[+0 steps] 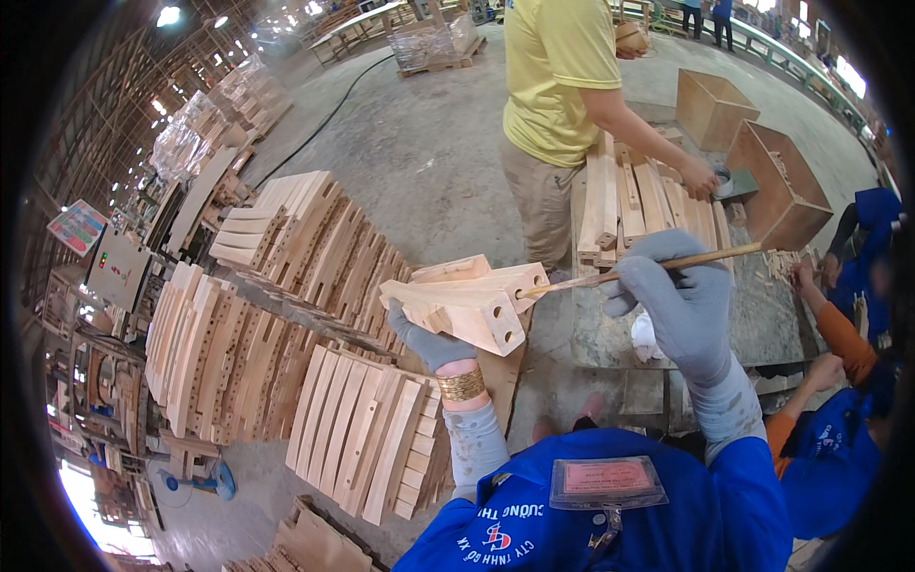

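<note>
Head view: the pale wooden pieces (465,307) are near centre, raised off the tabletop (610,338); their long axis runs roughly 10 to 4 o'clock, drilled ends facing 4. The left hand (434,338) has its fingers clamped on them from the 8 o'clock side. The right hand (684,300), at 3 o'clock, has its fingers closed on a thin stick (705,257). Its tip points towards 9 o'clock, at the drilled ends; entry into a hole cannot be confirmed.
</note>
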The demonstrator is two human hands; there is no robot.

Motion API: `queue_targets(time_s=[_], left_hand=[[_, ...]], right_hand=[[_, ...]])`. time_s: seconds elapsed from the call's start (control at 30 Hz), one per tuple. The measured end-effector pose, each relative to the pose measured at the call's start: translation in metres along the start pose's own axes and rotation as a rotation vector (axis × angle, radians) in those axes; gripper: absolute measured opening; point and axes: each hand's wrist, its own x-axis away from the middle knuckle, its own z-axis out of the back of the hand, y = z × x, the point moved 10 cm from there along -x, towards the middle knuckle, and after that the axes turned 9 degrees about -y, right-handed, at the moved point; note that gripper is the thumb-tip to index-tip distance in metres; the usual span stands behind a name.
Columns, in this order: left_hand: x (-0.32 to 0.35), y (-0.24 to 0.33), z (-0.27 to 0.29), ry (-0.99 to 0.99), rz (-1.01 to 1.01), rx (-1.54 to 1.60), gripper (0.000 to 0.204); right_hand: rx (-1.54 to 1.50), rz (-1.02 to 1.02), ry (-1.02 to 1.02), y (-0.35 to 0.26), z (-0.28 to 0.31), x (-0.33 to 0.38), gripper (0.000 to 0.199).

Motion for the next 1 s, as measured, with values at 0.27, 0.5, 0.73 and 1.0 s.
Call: queue_targets(time_s=[0.27, 0.5, 0.73, 1.0], left_hand=[[-0.003, 0.002, 0.011, 0.055, -0.034, -0.042, 0.042], [-0.004, -0.003, 0.008, 0.029, 0.028, 0.033, 0.038], [-0.001, 0.010, 0.007, 0.092, -0.067, -0.075, 0.042], [-0.004, 0.003, 0.012, 0.115, -0.030, -0.082, 0.065]], right_hand=[[0.225, 0.149, -0.103, -0.015, -0.013, 0.002, 0.010], [0.245, 0.141, -0.026, -0.020, -0.011, 0.005, 0.008], [-0.089, 0.136, 0.095, -0.020, 0.006, 0.011, 0.007], [0.098, 0.113, -0.023, -0.021, -0.014, 0.006, 0.008]])
